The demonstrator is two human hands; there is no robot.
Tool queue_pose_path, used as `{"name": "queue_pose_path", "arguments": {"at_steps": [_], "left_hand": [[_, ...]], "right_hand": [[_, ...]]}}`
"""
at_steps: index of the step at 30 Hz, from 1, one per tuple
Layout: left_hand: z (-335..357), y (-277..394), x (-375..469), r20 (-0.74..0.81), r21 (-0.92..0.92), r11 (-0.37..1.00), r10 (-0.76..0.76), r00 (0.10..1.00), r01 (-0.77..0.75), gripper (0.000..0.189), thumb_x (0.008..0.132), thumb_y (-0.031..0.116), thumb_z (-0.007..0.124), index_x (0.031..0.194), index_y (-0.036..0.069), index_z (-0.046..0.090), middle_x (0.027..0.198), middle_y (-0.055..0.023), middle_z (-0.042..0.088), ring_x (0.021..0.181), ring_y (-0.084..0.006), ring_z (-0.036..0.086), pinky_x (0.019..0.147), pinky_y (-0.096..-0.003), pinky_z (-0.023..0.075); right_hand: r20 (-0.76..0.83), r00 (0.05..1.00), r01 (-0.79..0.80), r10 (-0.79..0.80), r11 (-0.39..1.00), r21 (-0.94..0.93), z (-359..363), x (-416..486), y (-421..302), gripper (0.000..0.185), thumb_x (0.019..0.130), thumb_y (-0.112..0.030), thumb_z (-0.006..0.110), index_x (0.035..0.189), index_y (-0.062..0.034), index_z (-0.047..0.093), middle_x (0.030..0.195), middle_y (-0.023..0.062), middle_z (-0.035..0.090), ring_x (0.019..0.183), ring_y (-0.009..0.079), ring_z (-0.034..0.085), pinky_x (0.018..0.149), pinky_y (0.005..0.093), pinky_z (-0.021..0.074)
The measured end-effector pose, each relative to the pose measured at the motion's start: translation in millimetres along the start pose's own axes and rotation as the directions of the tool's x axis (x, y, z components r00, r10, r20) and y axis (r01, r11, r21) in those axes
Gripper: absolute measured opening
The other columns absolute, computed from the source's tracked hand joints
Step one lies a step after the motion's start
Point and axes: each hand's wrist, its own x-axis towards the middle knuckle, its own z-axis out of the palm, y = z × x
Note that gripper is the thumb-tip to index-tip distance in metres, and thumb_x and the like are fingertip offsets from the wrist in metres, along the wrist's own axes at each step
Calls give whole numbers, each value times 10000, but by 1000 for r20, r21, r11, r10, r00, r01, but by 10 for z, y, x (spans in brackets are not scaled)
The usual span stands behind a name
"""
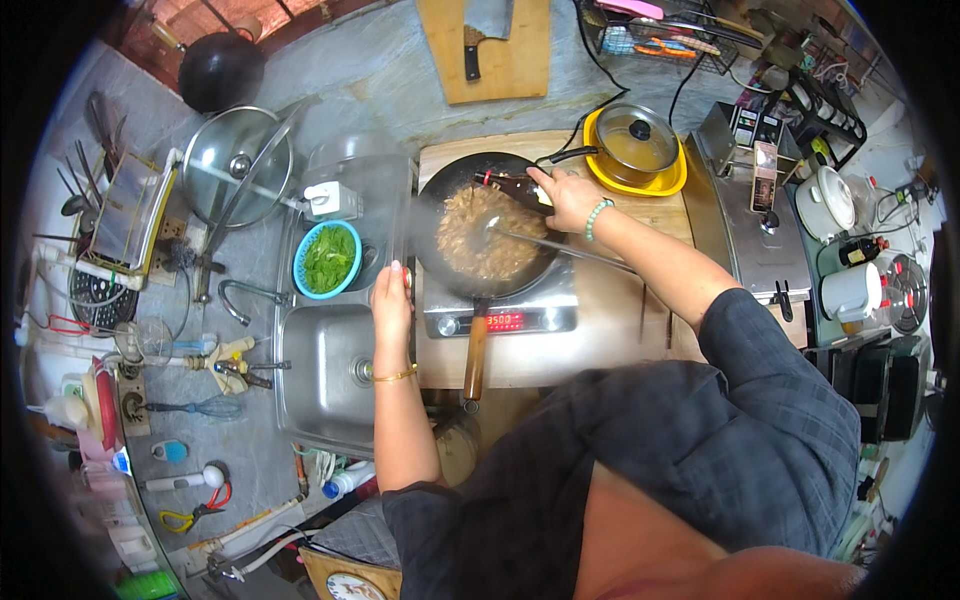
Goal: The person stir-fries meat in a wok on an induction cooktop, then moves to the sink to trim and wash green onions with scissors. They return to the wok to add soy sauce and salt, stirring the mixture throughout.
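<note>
A dark wok [442, 274] with a wooden handle sits on a silver electric cooktop [555, 319] with a red lit display. Brown sliced food [487, 247] simmers in its liquid. My right hand [566, 199] grips a dark sauce bottle [517, 184], tilted over the wok with its red-ringed neck towards the left. A long metal utensil [585, 249] rests across the wok's rim, its head in the food. Left of the wok, my left hand [392, 291] is closed around a small object with a red part, perhaps a bottle cap; most of it is hidden.
A lidded glass pot [630, 161] stands on a yellow tray [679, 180] at the right. Leafy greens [328, 259] fill a blue basket [300, 281] beside the steel sink [315, 375]. Behind the wok, a cleaver [472, 56] lies on a wooden cutting board [525, 75].
</note>
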Motion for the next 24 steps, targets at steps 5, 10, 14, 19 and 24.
{"name": "queue_pose_path", "arguments": {"at_steps": [5,10,14,19,24], "left_hand": [[181,108,49,86,-47,998,52,995,-48,316,927,335,436,751,82,506,579,47,407,474,-47,349,410,-203,296],[649,533,109,172,-82,972,232,957,-221,220,890,170,521,1055,29,558,818,-9,550,686,-52,481,614,-188,414],[1205,1214,136,302,-71,881,467,831,-469,217,881,143,528,1049,9,557,816,-18,558,747,-75,498,699,-217,426],[1624,2024,-247,414,-74,725,647,640,-685,193,892,184,508,903,-1,562,705,-23,523,661,-104,465,629,-237,405],[1918,2624,-799,471,78,624,664,580,-778,253,884,225,513,808,-12,561,619,-88,492,577,-146,449,567,-281,396]], "right_hand": [[-82,994,-73,72,997,-18,-132,-330,261,844,595,-223,740,1321,-125,321,990,182,518,901,338,547,754,393,472],[-269,962,18,38,979,204,-398,-760,332,833,600,-266,736,1309,-119,324,995,185,521,909,352,538,797,409,456],[-461,887,195,-24,925,327,-670,-1085,202,850,603,-250,722,1321,-87,297,1161,222,475,1041,379,487,902,411,411],[-578,816,223,6,919,326,-1113,-1486,179,857,586,-237,731,1314,-81,305,1082,194,486,988,366,507,851,413,435],[-662,743,149,-96,989,23,-1560,-1966,443,861,562,-196,736,1313,-86,330,1031,159,492,908,334,525,784,400,455]]}}
